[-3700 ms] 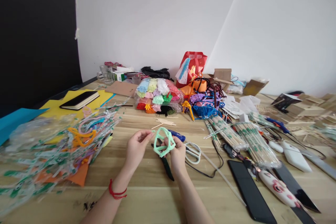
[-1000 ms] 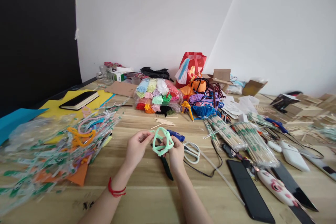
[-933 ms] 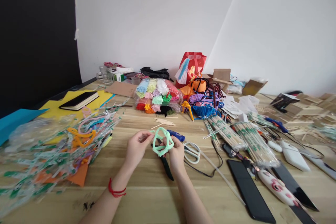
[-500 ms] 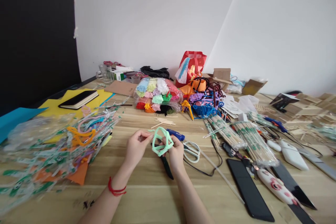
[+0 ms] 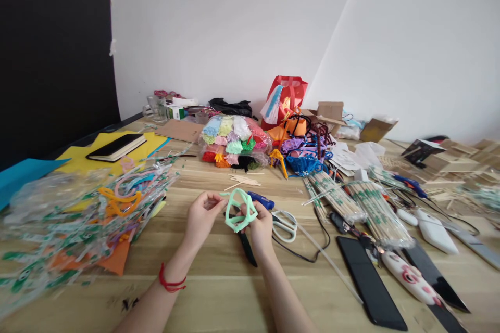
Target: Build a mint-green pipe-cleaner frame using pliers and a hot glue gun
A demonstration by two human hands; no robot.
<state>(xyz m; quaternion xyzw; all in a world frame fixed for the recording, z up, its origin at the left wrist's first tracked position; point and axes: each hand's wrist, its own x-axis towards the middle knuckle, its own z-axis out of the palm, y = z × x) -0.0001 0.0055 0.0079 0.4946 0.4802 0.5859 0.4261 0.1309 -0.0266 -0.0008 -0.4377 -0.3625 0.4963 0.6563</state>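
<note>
My right hand (image 5: 261, 226) has its fingers closed around the lower right side of the pale green frame (image 5: 250, 215), an open, cage-like shape that I hold up above the wooden table (image 5: 219, 299), between my 2 hands. My left hand (image 5: 201, 218) pinches at a thin green strand (image 5: 224, 194) just beside the frame's upper left; I cannot tell whether they are joined. I have 1 red cord (image 5: 171, 285) around my left wrist.

Beneath the frame I see a black handle (image 5: 247, 250), partly hidden. Just behind my right fingers lies a blue tool (image 5: 261, 200), with white scissor loops (image 5: 285, 226) to the right. Farther back are loose sticks (image 5: 244, 181) and a clear bag of colored bundles (image 5: 235, 143). A tangled scrap pile (image 5: 113, 218) spreads out on my left; 1 black phone (image 5: 370, 283) lies on my right.
</note>
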